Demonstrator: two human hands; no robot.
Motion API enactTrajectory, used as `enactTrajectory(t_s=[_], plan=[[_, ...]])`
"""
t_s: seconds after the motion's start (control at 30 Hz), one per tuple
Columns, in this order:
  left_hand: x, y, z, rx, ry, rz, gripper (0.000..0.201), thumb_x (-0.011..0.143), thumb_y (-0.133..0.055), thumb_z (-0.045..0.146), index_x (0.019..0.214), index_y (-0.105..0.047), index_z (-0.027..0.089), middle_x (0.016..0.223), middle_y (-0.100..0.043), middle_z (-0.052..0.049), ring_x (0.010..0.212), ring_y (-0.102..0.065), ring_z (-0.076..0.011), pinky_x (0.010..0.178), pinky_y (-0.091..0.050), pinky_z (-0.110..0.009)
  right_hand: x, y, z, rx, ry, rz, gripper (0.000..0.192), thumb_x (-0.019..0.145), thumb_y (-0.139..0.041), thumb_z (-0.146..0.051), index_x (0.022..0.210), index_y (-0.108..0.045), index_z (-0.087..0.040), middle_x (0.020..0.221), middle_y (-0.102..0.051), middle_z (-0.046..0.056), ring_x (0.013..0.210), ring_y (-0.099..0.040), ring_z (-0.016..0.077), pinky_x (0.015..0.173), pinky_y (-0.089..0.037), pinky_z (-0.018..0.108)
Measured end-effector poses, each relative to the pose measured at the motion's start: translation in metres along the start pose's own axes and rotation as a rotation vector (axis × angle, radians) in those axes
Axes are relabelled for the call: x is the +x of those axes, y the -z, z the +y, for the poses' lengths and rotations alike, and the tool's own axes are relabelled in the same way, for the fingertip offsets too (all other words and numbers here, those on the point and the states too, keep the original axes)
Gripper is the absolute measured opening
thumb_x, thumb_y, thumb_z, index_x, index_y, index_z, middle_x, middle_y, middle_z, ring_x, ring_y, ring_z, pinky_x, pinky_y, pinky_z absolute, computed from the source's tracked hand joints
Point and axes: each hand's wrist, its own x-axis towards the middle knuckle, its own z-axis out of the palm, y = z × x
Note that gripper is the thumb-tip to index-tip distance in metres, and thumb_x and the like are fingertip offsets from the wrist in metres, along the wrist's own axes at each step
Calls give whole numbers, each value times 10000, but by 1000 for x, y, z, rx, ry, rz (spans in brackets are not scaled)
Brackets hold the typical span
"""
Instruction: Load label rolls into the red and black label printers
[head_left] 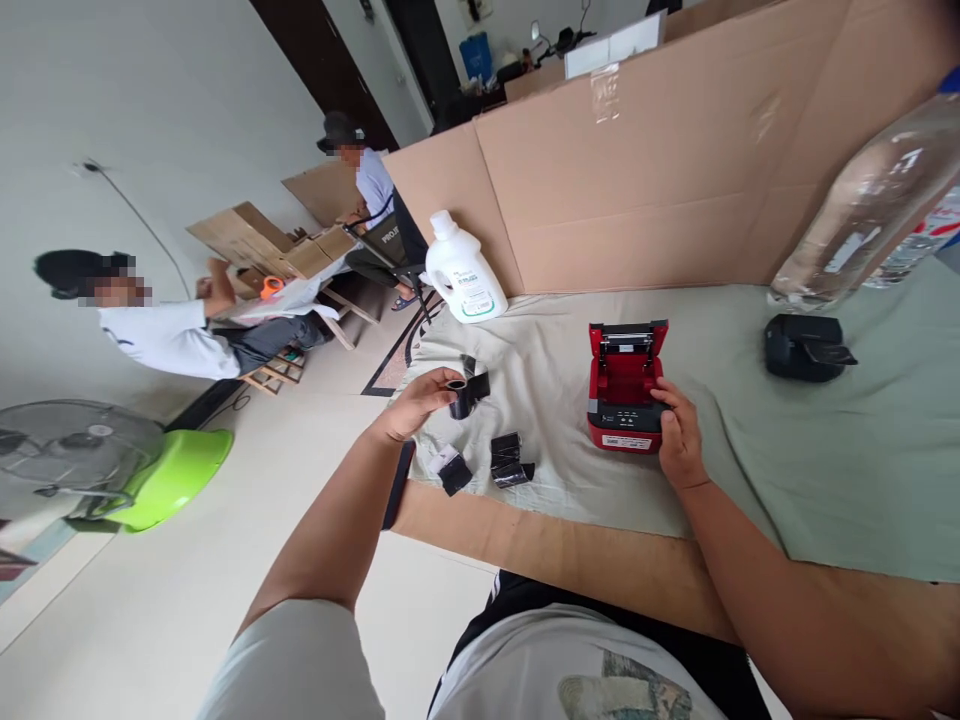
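Note:
My left hand is closed around a small black roll with a loose end, over the cloth at the table's left side. On the right, my right hand grips the side of a red and black label printer. The printer's lid stands raised, and the bay inside shows red with no roll visible in it. Just in front of my left hand lie a black rolled strip and a black piece with a white part.
A white jug stands by the cardboard wall. At right are a black device and a large clear bottle. Two people sit at another table on the left, beyond a fan and a green basin.

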Motion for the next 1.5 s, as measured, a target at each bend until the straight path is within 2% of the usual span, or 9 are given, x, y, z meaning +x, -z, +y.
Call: enactTrajectory(t_s=[0.2, 0.33, 0.43, 0.57, 0.77, 0.9, 1.03, 1.2, 1.5], plan=[[25, -106, 48, -425, 82, -314, 453, 712, -625, 377, 1120, -597, 182, 786, -627, -30, 636, -582, -157, 607, -460, -282, 1, 5, 0, -27, 8, -37, 336, 983, -397, -391, 1207, -599, -244, 1354, -581, 86, 1237, -529, 262, 1055, -409, 523], [40, -146, 53, -498, 112, -442, 417, 693, -638, 368, 1059, -624, 170, 793, -619, -30, 651, -575, -151, 595, -435, -259, 3, 11, -2, -50, 0, -70, 342, 976, -417, -395, 1236, -581, -246, 1352, -584, 91, 1232, -532, 265, 1044, -423, 515], [46, -137, 46, -397, 108, -470, 479, 698, -659, 392, 1120, -596, 176, 811, -619, -24, 671, -574, -154, 613, -422, -260, 4, 13, -1, -49, 15, -81, 329, 971, -431, -390, 1216, -592, -242, 1348, -588, 91, 1231, -533, 269, 1048, -415, 515], [45, -79, 14, 14, 88, -363, 431, 663, -694, 391, 1028, -636, 169, 741, -581, 4, 684, -531, -150, 647, -395, -261, 4, 13, 0, -56, 17, -76, 316, 970, -434, -385, 1188, -604, -233, 1344, -592, 95, 1228, -536, 272, 1050, -408, 519], [23, -13, -47, 681, 481, -418, 259, 637, -597, 311, 847, -665, 176, 567, -452, 26, 564, -482, -154, 551, -363, -258, 3, 11, -1, -72, 21, -74, 315, 970, -429, -378, 1181, -603, -222, 1339, -596, 103, 1220, -538, 270, 1030, -421, 515], [13, -24, -54, 853, 465, -401, 294, 624, -604, 258, 902, -677, 199, 786, -616, -34, 770, -602, -231, 678, -443, -302, 3, 11, -1, -84, 22, -69, 312, 971, -423, -376, 1173, -606, -222, 1335, -597, 105, 1220, -538, 271, 1027, -422, 515], [13, -52, -41, 1069, 176, -331, 361, 718, -569, 259, 1065, -667, 237, 1172, -638, -76, 1163, -544, -303, 960, -409, -397, 3, 11, 0, -86, 25, -72, 313, 975, -415, -369, 1172, -606, -221, 1341, -593, 107, 1226, -537, 270, 1035, -416, 516], [18, -87, -28, 997, -24, -454, 355, 697, -628, 303, 1033, -661, 196, 1040, -672, -82, 1052, -588, -281, 894, -448, -354, 3, 10, 1, -91, 24, -70, 310, 975, -415, -368, 1169, -604, -217, 1337, -594, 110, 1227, -535, 272, 1030, -423, 517], [60, -123, 65, 220, -222, -679, 371, 732, -622, 294, 1073, -666, 154, 948, -669, -49, 819, -605, -168, 726, -476, -271, 6, 11, -15, -202, 115, -59, 524, 862, -623, -424, 1323, -490, -214, 1370, -536, 149, 1239, -510, 314, 1028, -442, 550]])
